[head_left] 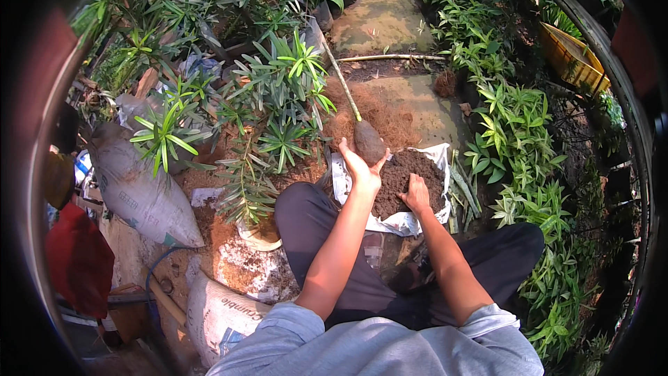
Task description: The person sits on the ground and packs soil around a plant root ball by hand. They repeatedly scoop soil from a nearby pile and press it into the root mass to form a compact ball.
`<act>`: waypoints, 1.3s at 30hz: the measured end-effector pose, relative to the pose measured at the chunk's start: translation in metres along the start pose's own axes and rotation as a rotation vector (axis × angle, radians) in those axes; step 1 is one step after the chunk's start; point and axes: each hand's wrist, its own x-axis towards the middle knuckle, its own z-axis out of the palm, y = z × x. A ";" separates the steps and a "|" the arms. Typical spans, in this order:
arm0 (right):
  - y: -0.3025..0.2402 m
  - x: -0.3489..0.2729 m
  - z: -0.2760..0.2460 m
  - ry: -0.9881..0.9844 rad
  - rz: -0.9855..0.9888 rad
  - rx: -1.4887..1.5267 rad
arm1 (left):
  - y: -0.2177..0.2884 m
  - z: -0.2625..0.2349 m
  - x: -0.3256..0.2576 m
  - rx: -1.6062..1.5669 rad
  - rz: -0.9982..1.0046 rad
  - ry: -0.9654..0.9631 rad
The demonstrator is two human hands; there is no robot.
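My left hand point(362, 170) cups a dark, egg-shaped ball of soil point(367, 142), fingers on its left and thumb on its right. Out of the ball's top rises a long, bare green-brown stem point(339, 76), leaning up and to the left. Below lies a spread white sack point(396, 223) with a heap of loose brown soil point(401, 170) on it. On this heap's right part rests my right hand point(417, 196), thumb apart from the fingers, their tips against the soil. No object shows in it.
Leafy potted plants point(285, 76) crowd the left. Full white sacks point(149, 198) lie nearby. Brown fibre point(358, 111) is spread on the path point(390, 21) ahead. Cut green stalks point(465, 188) lie beside the soil. Low plants point(518, 132) line the right, with a yellow basket point(574, 56) beyond.
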 end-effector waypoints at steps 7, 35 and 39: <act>0.011 0.009 -0.018 -0.042 0.008 0.203 | -0.001 -0.002 0.000 0.044 0.051 0.039; 0.063 0.022 -0.085 0.106 0.310 0.157 | -0.013 0.004 0.001 0.112 0.057 0.030; 0.085 0.024 -0.081 0.120 0.218 0.241 | -0.016 0.007 -0.002 0.125 0.064 0.009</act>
